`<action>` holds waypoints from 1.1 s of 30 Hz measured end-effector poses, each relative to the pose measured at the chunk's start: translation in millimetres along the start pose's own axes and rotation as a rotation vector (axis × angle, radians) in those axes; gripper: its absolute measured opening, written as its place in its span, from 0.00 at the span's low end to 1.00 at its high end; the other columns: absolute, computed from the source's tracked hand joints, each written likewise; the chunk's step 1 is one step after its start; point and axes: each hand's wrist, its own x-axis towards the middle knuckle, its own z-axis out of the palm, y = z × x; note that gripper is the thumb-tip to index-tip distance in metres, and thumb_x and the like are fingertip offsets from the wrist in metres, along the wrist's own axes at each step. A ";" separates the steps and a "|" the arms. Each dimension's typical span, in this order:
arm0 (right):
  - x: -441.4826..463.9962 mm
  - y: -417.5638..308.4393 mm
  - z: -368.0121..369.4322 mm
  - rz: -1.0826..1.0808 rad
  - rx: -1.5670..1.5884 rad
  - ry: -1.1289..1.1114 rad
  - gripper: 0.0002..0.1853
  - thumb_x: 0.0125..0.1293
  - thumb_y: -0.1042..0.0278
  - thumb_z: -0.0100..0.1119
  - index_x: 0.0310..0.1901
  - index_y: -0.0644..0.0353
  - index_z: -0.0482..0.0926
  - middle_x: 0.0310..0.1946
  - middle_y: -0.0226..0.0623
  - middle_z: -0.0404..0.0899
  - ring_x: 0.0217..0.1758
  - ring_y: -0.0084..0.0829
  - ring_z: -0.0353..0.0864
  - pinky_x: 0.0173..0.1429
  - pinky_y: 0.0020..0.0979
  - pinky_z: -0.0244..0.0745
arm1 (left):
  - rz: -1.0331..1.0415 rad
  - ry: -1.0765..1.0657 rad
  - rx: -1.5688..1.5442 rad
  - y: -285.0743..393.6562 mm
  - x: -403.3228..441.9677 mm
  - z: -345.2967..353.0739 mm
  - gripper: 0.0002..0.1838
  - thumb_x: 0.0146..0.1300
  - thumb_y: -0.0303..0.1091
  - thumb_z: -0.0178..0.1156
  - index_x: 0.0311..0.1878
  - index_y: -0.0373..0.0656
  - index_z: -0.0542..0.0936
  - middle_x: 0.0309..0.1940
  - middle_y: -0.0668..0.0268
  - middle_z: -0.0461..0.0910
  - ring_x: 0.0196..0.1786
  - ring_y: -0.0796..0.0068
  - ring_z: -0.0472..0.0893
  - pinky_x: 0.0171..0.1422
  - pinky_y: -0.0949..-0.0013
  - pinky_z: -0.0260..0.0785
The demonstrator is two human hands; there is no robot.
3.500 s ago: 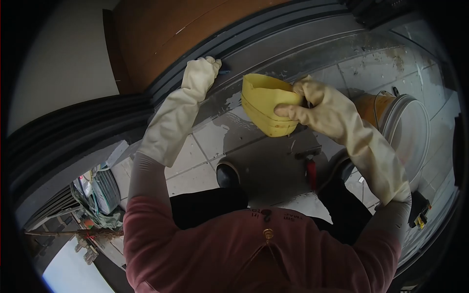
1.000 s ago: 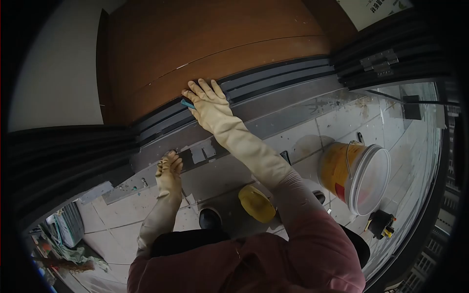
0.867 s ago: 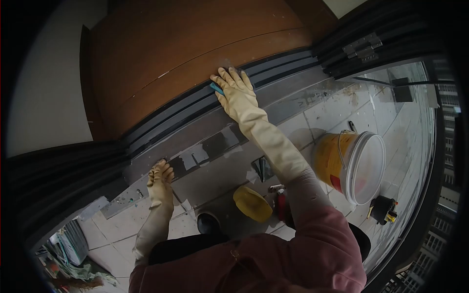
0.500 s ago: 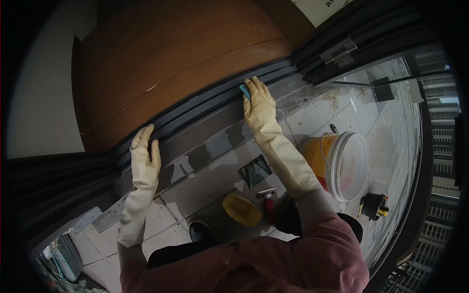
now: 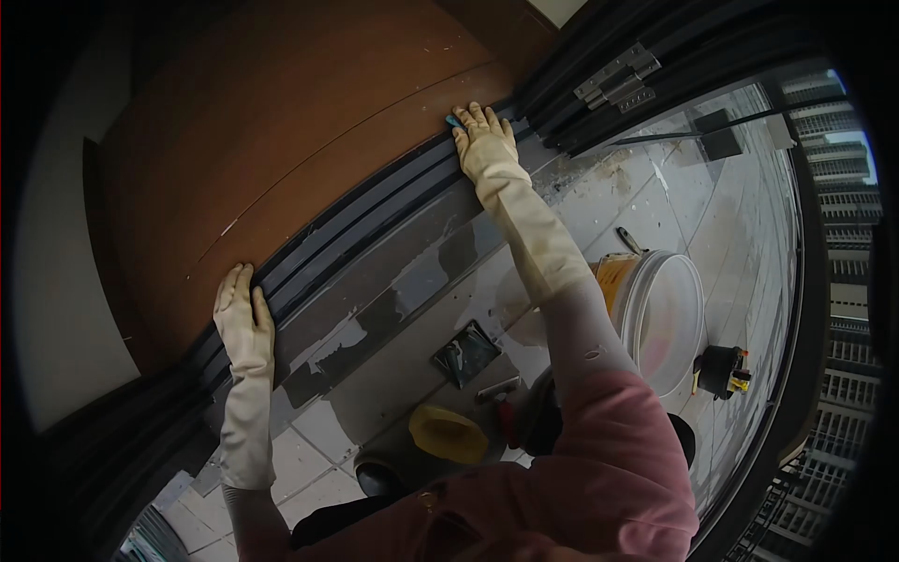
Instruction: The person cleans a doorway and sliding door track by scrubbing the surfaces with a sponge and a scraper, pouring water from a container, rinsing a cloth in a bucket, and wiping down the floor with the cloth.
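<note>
My right hand (image 5: 487, 142), in a cream rubber glove, presses a small blue sponge (image 5: 453, 121) against the edge where the brown wood floor (image 5: 309, 122) meets the dark metal door track (image 5: 361, 208). Only a corner of the sponge shows past the fingers. Also gloved, my left hand (image 5: 243, 304) rests with its fingers stretched out on the near-left end of the track, touching the wood's edge. It holds nothing that I can see.
A white-rimmed bucket (image 5: 663, 318) stands right of my arm, beside a brush handle (image 5: 628, 240). Nearer me lie a dark square tray (image 5: 465, 354), a red-handled scraper (image 5: 507, 421) and a yellow container (image 5: 448, 434). A black pot of tools (image 5: 719, 372) sits by the glass.
My right hand has moved up and outward with the sponge, from the track's near side to the wood's edge. My left hand has shifted left and slightly down; the view has tilted.
</note>
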 end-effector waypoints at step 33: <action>1.1 81.7 -18.4 -0.208 -0.079 0.128 0.22 0.69 0.69 0.43 0.61 0.71 0.65 0.45 0.48 0.76 0.44 0.36 0.80 0.51 0.33 0.75 | 0.078 0.053 0.037 0.4 1.0 4.7 0.15 0.62 0.24 0.55 0.52 0.34 0.80 0.52 0.48 0.78 0.57 0.49 0.77 0.64 0.57 0.69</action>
